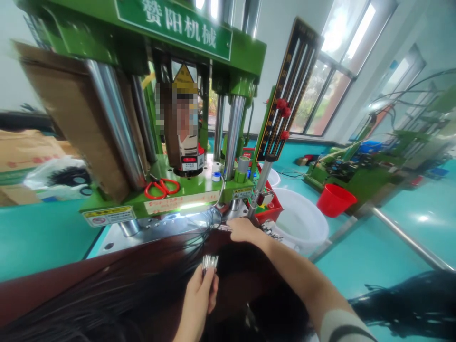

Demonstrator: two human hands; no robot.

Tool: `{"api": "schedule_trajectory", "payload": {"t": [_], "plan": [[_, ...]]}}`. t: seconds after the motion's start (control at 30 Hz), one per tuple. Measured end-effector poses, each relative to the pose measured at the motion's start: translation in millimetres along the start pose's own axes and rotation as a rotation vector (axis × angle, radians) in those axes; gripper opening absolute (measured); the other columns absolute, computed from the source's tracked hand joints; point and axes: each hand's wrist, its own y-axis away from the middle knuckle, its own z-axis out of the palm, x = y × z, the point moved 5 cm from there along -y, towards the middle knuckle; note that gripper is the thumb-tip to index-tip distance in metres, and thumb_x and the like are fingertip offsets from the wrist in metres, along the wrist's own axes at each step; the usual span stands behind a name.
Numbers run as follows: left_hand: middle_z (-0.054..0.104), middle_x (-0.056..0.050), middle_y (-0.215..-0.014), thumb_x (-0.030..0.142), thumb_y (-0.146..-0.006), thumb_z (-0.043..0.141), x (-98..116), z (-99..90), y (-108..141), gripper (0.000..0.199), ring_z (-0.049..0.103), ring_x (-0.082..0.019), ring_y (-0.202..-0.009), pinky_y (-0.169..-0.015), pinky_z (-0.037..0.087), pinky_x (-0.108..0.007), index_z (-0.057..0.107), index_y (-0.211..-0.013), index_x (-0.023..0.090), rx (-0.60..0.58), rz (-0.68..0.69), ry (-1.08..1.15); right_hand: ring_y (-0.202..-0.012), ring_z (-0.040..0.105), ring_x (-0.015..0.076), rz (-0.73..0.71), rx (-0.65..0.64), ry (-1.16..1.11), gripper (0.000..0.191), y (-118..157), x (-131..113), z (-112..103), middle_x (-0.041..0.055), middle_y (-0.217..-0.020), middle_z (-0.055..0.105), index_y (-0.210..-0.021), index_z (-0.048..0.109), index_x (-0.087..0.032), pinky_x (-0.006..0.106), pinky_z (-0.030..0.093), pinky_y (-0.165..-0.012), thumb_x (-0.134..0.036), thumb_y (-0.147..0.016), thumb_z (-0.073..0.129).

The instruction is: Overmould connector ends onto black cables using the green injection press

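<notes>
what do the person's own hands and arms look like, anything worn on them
Both the left hand and the right hand are ungloved, and I can make out no ring, watch or bracelet. A pale sleeve with a dark curved band shows on the right arm near the elbow; no sleeve shows on the left arm.

Left hand (203,287) raised at bottom centre, fingers curled tightly inward, thumb pressed along the top, right forearm (302,270) stretched diagonally from lower right, right hand (245,230) held just below centre, fingers pointed left.
</notes>
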Motion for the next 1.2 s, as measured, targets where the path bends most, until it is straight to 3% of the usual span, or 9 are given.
{"api": "schedule_trajectory", "payload": {"t": [0.17,0.3,0.4,0.53,0.87,1.1,1.2], "plan": [[0.037,0.010,-0.047,0.052,-0.074,0.047,4,2.9,4,0.033,0.024,-0.001,-0.029,-0.028,0.016,-0.013,0.040,-0.073,0.019,-0.012,-0.024,0.014,-0.054,0.057,0.0134,0.010,-0.140,-0.148,0.003,49,6,-11,0.0036,-0.068,0.062,-0.072,0.050,-0.016,0.023,0.041,-0.049,-0.018,-0.071,0.047],[0.035,0.011,-0.044,0.054,-0.067,0.055,6,12.0,6,0.037,0.022,-0.001,-0.029,-0.029,0.014,-0.013,0.042,-0.069,0.018,-0.034,-0.074,-0.010,-0.027,0.034,0.0041,0.202,-0.180,-0.666,0.003,101,14,8,-0.0085,-0.048,0.046,-0.075,0.043,-0.019,0.016,0.025,-0.028,-0.021,-0.075,0.043],[0.037,0.009,-0.041,0.052,-0.060,0.061,9,21.3,5,0.039,0.024,-0.002,-0.030,-0.029,0.017,-0.016,0.046,-0.065,0.017,-0.064,-0.048,-0.083,-0.024,0.026,0.0026,0.282,-0.039,-1.149,0.011,123,7,31,-0.0109,-0.044,0.038,-0.075,0.044,-0.019,0.014,0.014,-0.023,-0.029,-0.079,0.044],[0.041,0.007,-0.039,0.048,-0.058,0.064,8,31.5,3,0.035,0.030,-0.005,-0.032,-0.031,0.022,-0.018,0.055,-0.065,0.015,-0.097,0.009,-0.236,-0.024,0.027,0.0020,0.261,0.171,-1.454,0.035,129,-5,50,-0.0087,-0.046,0.042,-0.087,0.051,-0.015,0.014,0.013,-0.023,-0.047,-0.084,0.036],[0.043,0.006,-0.038,0.045,-0.057,0.065,6,46.1,3,0.033,0.035,-0.008,-0.035,-0.035,0.025,-0.020,0.059,-0.066,0.014,-0.116,-0.004,-0.314,-0.026,0.030,0.0028,0.184,0.228,-1.506,0.044,131,-7,50,-0.0079,-0.046,0.043,-0.106,0.053,-0.014,0.014,0.020,-0.024,-0.049,-0.085,0.036],[0.046,0.005,-0.040,0.046,-0.057,0.065,6,45.2,3,0.033,0.038,-0.009,-0.036,-0.035,0.027,-0.020,0.057,-0.063,0.015,-0.113,-0.002,-0.324,-0.042,0.039,0.0044,0.170,0.314,-1.233,0.039,134,-7,53,-0.0048,-0.053,0.044,-0.109,0.055,-0.017,0.014,0.031,-0.037,-0.044,-0.085,0.039],[0.048,0.005,-0.043,0.047,-0.063,0.061,6,42.2,2,0.032,0.039,-0.008,-0.036,-0.036,0.031,-0.020,0.053,-0.062,0.015,-0.149,-0.006,-0.299,-0.038,0.038,0.0040,0.198,0.284,-1.344,0.042,133,-7,58,-0.0053,-0.053,0.045,-0.114,0.051,-0.017,0.015,0.029,-0.033,-0.045,-0.085,0.040]]}}
